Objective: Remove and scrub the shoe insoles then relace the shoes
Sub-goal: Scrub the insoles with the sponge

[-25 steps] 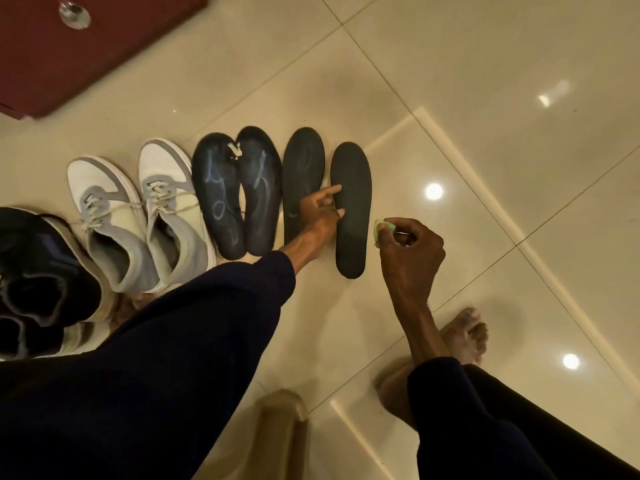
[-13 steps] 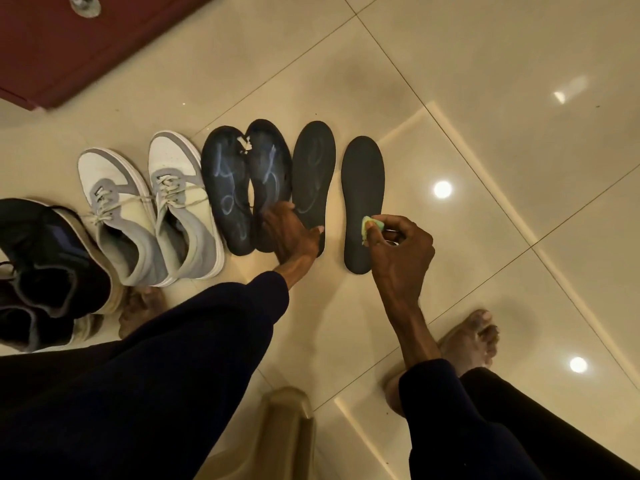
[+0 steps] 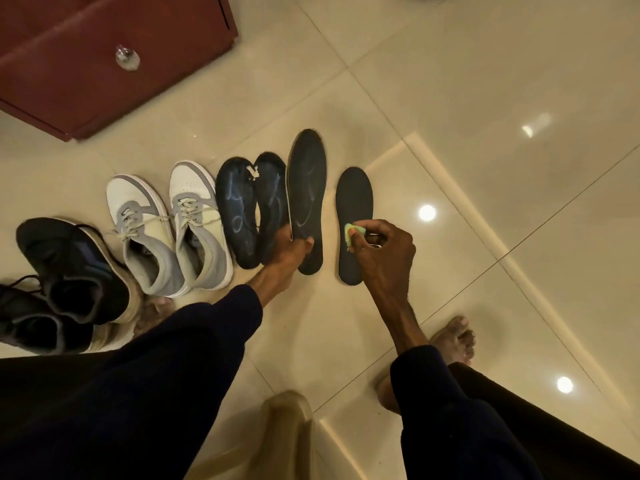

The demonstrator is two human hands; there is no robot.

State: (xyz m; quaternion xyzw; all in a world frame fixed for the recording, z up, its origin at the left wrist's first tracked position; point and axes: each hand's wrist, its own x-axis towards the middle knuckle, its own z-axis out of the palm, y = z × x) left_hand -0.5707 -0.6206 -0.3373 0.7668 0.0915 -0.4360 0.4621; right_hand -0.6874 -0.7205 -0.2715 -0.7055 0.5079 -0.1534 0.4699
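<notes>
Both hands busy over a row of insoles on the tiled floor (image 3: 450,81). L hand (image 3: 287,247) grips the 3rd insole (image 3: 306,188) near its heel, thumb on top, other fingers curled under. That insole is blurred & reaches further up than the rest; can't tell if it's clear of the floor. R hand (image 3: 384,252) pinches a small green-yellow sponge (image 3: 355,232) in its fingertips, sponge touching the 4th insole (image 3: 354,195) approx mid-length. 4th insole lies flat, apart from the 3rd. 1st insole (image 3: 237,209) & 2nd insole (image 3: 272,199) sit touching, both w/ pale blue scrawl. Just left: grey-white sneakers (image 3: 138,220), laced, side by side. Further left, black shoes (image 3: 69,265). Red-brown cabinet (image 3: 86,91) w/ shiny knob (image 3: 127,57) top left. Bare foot (image 3: 453,341) beside the R sleeve (image 3: 450,410).
</notes>
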